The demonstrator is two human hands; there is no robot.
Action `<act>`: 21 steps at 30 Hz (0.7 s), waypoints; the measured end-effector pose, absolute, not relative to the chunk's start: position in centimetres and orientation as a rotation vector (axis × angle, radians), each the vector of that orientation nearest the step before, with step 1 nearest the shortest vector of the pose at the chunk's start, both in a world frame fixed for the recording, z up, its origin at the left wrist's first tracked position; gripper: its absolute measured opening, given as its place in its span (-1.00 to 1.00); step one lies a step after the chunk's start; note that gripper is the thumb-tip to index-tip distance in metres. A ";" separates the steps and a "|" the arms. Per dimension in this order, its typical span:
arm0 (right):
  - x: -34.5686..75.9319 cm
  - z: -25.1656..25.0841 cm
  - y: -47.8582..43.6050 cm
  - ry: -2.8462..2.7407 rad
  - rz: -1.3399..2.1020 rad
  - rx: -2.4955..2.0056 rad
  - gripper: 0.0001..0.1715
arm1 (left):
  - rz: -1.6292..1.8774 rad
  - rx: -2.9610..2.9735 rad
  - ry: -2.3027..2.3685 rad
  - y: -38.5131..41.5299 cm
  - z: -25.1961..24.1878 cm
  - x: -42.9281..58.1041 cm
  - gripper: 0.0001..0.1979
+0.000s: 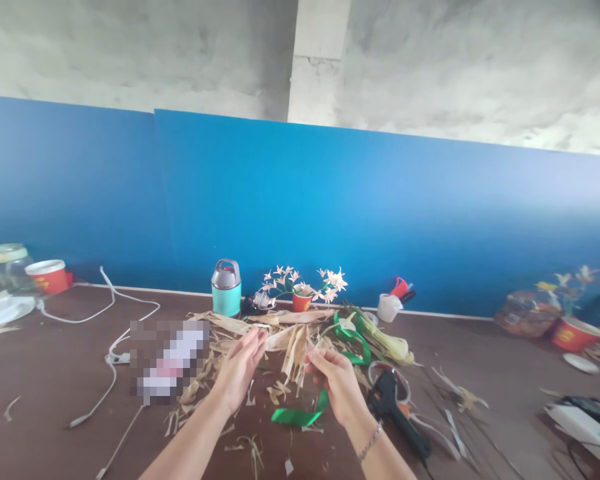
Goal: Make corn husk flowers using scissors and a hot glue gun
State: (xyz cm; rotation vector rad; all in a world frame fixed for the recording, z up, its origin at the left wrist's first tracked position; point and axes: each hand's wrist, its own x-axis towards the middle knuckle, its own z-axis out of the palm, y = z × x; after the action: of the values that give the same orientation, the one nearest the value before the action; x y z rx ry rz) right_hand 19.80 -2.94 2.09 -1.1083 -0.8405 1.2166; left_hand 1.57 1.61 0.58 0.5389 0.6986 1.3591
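Note:
My left hand (243, 365) is held over the husk pieces with its fingers stretched out, and I see nothing in it. My right hand (334, 379) has thumb and forefinger pinched together; whatever is between them is too small to make out. Dry corn husks (296, 347) lie just beyond and between both hands. A green ribbon (300, 417) curls beside and below my right hand, with more of it behind. To the right of that hand lies a black glue gun (397, 410), near a roll of clear tape (389, 380).
At the back stand a turquoise food jar (227, 297), a red cup (301, 302) of husk flowers and a white cup (389, 307). A bundle of pale green husks (387, 343) lies right. White cables (114, 353) cross the left side. A blue partition (330, 207) bounds the table.

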 end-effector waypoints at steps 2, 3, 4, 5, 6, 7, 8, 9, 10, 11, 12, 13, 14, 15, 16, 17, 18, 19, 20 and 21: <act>19.5 2.1 -3.0 -0.854 1.196 -1.122 -0.67 | 1.327 0.579 0.752 1.4 0.7 1.8 -0.78; 19.3 2.1 -3.1 -0.849 1.190 -1.118 -0.65 | 1.323 0.626 0.816 1.2 0.8 1.9 -0.75; 19.1 2.1 -3.1 -0.839 1.188 -1.108 -0.65 | 1.324 0.702 0.890 1.0 0.9 2.0 -0.71; 18.9 2.1 -3.1 -0.829 1.189 -1.098 -0.64 | 1.319 0.807 0.963 0.7 1.0 2.2 -0.67; 18.7 2.1 -3.2 -0.820 1.194 -1.088 -0.64 | 1.316 0.940 1.007 0.3 1.1 2.4 -0.63; 18.5 2.1 -3.3 -0.812 1.201 -1.080 -0.63 | 1.291 1.082 1.033 -0.1 1.2 2.6 -0.63; 18.3 2.1 -3.3 -0.804 1.213 -1.070 -0.63 | 1.234 1.225 1.031 -0.5 1.2 2.9 -0.65; 18.1 2.1 -3.4 -0.797 1.228 -1.058 -0.63 | 1.192 1.337 1.015 -0.9 1.2 3.2 -0.69; 17.9 2.2 -3.5 -0.791 1.242 -1.043 -0.62 | 1.149 1.419 0.997 -1.2 1.1 3.5 -0.71; 17.7 2.2 -3.6 -0.787 1.253 -1.025 -0.62 | 1.109 1.464 0.982 -1.5 0.9 3.8 -0.72; 17.5 2.4 -3.7 -0.786 1.259 -1.004 -0.62 | 1.083 1.471 0.969 -1.7 0.7 4.1 -0.73; 17.4 2.5 -3.8 -0.786 1.265 -0.983 -0.62 | 1.055 1.467 0.960 -1.8 0.5 4.4 -0.73; 17.2 2.6 -3.8 -0.787 1.271 -0.962 -0.63 | 1.036 1.459 0.957 -1.9 0.3 4.6 -0.72; 17.0 2.7 -3.9 -0.790 1.279 -0.944 -0.64 | 1.021 1.450 0.958 -1.9 0.1 4.7 -0.72; 16.9 2.7 -4.0 -0.796 1.291 -0.926 -0.65 | 1.010 1.442 0.959 -1.9 0.0 4.8 -0.71; 16.8 2.6 -4.0 -0.805 1.305 -0.907 -0.65 | 1.004 1.432 0.958 -1.9 -0.1 4.9 -0.71; 16.8 2.5 -4.0 -0.814 1.318 -0.893 -0.66 | 0.996 1.420 0.955 -1.9 -0.1 4.9 -0.70; 16.8 2.3 -4.0 -0.820 1.327 -0.886 -0.66 | 0.987 1.407 0.950 -1.9 0.1 4.9 -0.69; 16.8 2.1 -3.9 -0.820 1.332 -0.887 -0.66 | 0.978 1.396 0.946 -2.0 0.3 4.9 -0.67; 16.9 1.9 -3.8 -0.817 1.332 -0.893 -0.65 | 0.964 1.396 0.947 -2.1 0.6 4.9 -0.66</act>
State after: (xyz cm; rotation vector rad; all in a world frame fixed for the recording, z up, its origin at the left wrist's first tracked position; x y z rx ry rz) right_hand 16.91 -3.83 1.88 -0.8929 -0.8168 1.3325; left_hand 4.85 -2.12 0.57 1.3958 0.9472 0.9640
